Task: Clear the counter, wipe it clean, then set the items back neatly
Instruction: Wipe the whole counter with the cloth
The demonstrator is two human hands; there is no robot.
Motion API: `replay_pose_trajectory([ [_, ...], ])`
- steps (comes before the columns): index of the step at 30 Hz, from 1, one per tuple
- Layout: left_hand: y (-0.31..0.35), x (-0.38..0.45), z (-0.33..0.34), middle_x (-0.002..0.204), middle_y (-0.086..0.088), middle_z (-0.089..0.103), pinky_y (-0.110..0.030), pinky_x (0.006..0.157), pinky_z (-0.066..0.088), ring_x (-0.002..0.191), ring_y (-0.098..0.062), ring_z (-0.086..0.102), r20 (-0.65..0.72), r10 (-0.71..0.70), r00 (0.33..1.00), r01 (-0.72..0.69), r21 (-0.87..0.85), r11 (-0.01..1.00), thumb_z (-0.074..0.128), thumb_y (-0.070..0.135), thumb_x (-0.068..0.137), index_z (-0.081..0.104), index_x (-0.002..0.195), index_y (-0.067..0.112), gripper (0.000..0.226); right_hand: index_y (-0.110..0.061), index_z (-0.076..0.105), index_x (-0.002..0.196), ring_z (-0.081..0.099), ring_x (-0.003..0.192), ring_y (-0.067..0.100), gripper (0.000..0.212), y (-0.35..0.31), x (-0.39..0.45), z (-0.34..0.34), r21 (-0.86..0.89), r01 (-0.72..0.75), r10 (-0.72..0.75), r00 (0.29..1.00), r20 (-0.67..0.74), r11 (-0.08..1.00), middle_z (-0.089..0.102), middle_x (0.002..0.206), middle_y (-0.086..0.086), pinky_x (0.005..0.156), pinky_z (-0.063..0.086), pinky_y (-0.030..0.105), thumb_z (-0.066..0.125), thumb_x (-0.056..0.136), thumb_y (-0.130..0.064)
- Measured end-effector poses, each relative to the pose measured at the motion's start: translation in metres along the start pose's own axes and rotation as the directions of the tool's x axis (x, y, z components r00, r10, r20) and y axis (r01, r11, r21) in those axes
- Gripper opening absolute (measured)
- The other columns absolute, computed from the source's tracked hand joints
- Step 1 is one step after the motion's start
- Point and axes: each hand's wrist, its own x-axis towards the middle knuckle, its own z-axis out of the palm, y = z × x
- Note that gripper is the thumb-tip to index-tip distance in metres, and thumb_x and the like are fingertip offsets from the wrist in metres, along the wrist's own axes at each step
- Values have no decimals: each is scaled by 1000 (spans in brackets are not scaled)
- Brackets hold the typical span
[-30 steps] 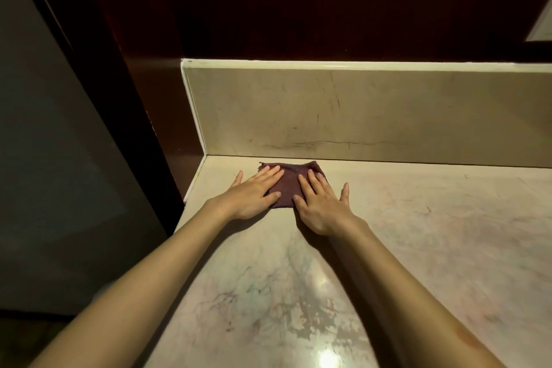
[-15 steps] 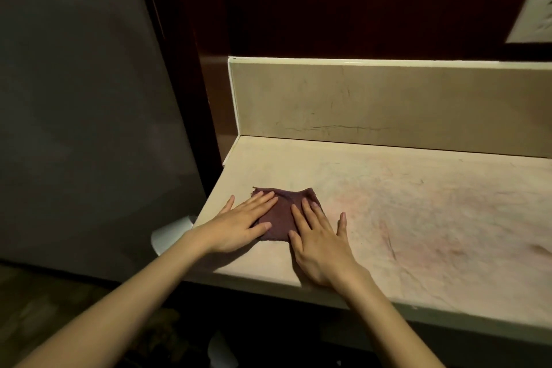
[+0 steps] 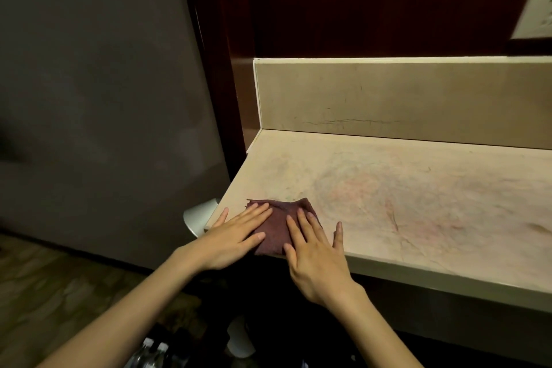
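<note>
Your left hand (image 3: 231,237) and right hand (image 3: 313,251) both lie flat, fingers straight, pressing the cloth (image 3: 276,227) onto the desk (image 3: 418,203); neither hand grips it. The cloth now sits at the front left corner of the desk, its near edge at the lip. A second ago it lay at the back of the desk, hard against the backsplash (image 3: 403,98); it has since been drawn the full depth toward you under both palms. In my judgement that completes one wiping stroke along the left side, so the wipe is under way and not finished: reddish smears show across the middle and right of the desk, well apart from the cloth. No items stand on the desk, so clearing appears done and setting back is not yet begun. Bottles (image 3: 149,352) show on the floor below, near your left forearm. Mind the cloth slipping over the lip.
</note>
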Motion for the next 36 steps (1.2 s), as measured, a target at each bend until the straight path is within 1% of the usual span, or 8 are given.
replay_pose_trajectory([
  [3,-1,3,-2,145,31,-12,-35,115,-15,136,11,-17,15,-21,1000,21,-13,1000,21,49,100,-1,149,42,55,-23,-11,152,-19,146,14,96,-1,2,-1,-2,9,-9,1000,-1,1000,-18,160,-2,107,-23,51,-26,61,-50],
  [5,-4,8,-3,146,31,-13,-37,115,-15,136,10,-16,24,-38,999,39,-8,999,19,53,98,-3,148,43,56,-22,-10,152,-18,147,14,82,-2,6,-3,0,10,-10,1000,13,1000,-17,160,-1,108,-22,52,-21,75,-50],
  [7,-13,17,-5,149,28,-12,-38,114,-15,137,9,-16,28,-48,998,48,7,999,15,60,94,-6,148,43,60,-21,-9,152,-17,147,15,60,-2,15,-8,5,3,-3,999,45,1000,-17,160,0,109,-21,53,-2,97,-44],
  [9,-20,27,-11,151,26,-11,-38,113,-17,138,8,-15,33,-46,998,46,10,999,7,72,84,-7,147,43,71,-21,-7,153,-16,147,14,56,-2,30,-10,22,5,-6,999,48,1000,-16,160,0,110,-20,54,12,103,-40],
  [14,-28,62,-29,156,19,-11,-43,116,-13,144,0,-11,32,-105,994,104,34,994,20,45,102,-5,151,35,56,-22,-5,154,-15,147,16,57,7,78,-17,42,11,-14,996,83,999,-15,161,0,110,-20,55,14,103,-40],
  [21,-47,135,-53,159,11,-14,-38,117,-10,145,-5,-13,39,-137,990,134,67,989,18,42,104,-8,152,29,56,-20,-6,153,-16,147,16,57,26,151,-29,27,-18,16,997,75,999,-16,160,1,111,-19,55,12,103,-39],
  [28,-60,208,-72,161,5,-10,-37,119,-4,147,-10,-9,-19,-163,987,164,119,979,16,39,104,-5,153,21,56,-21,-5,153,-16,147,14,56,50,228,-39,20,-69,67,994,90,997,-16,160,-1,111,-17,56,12,103,-39],
  [36,-69,266,-88,161,2,-9,-39,120,-2,148,-15,-8,-7,-183,983,182,160,970,17,37,104,-3,153,16,57,-22,-2,154,-15,147,13,56,68,281,-45,20,-125,123,990,75,992,-14,161,-3,112,-15,56,14,103,-38],
])
